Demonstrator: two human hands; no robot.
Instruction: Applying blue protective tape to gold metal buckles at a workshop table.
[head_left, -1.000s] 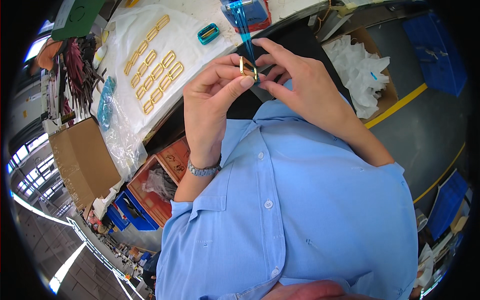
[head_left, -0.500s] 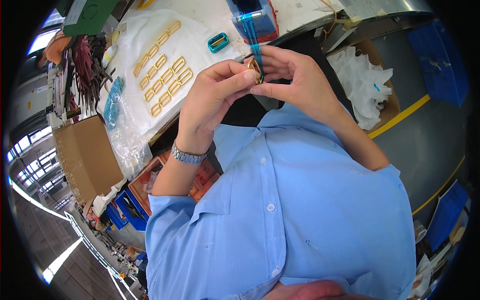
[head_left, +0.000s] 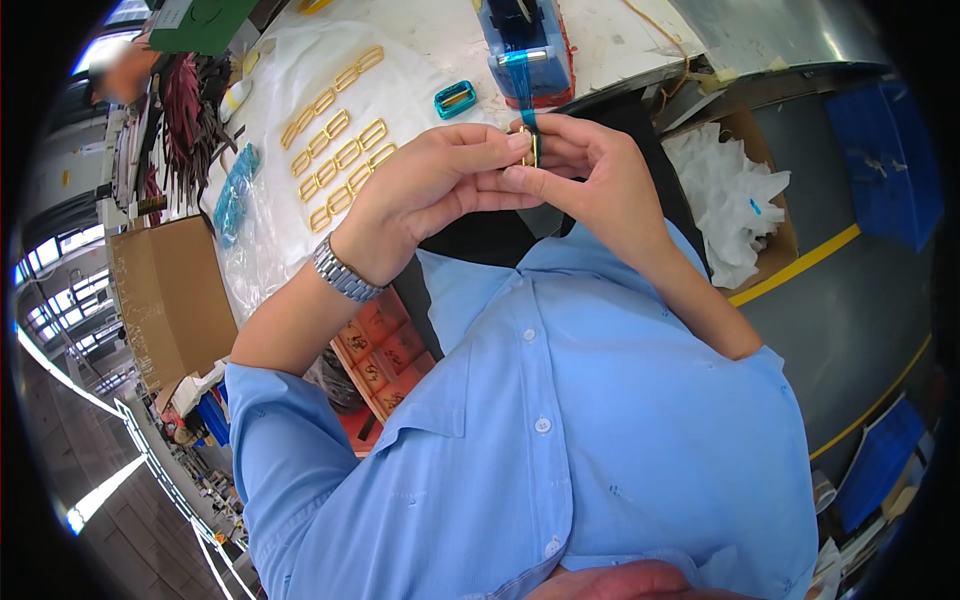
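My left hand (head_left: 440,178) pinches a small gold buckle (head_left: 525,147) between thumb and fingers, just beyond my chest. Around the buckle's other side curl the fingers of my right hand (head_left: 600,165), its thumb close to the left fingertips. A strip of shiny blue film (head_left: 524,98) runs from a blue tape dispenser (head_left: 530,65) down to the buckle. Part of the buckle and the film's end are hidden by my fingers. On the table left of the dispenser lies a gold buckle wrapped in blue film (head_left: 455,99).
Several gold buckles (head_left: 343,145) lie in rows on a white sheet (head_left: 270,110). Crumpled blue film (head_left: 237,190) and clear plastic lie at its left. A cardboard box holding white paper (head_left: 720,190) stands at the right, and an orange compartment tray (head_left: 385,350) sits below my left arm.
My left forearm has swung outward to the left, and its wrist has turned. The buckle has rotated between my hands, with the film still running to it. The whole view has shifted slightly.
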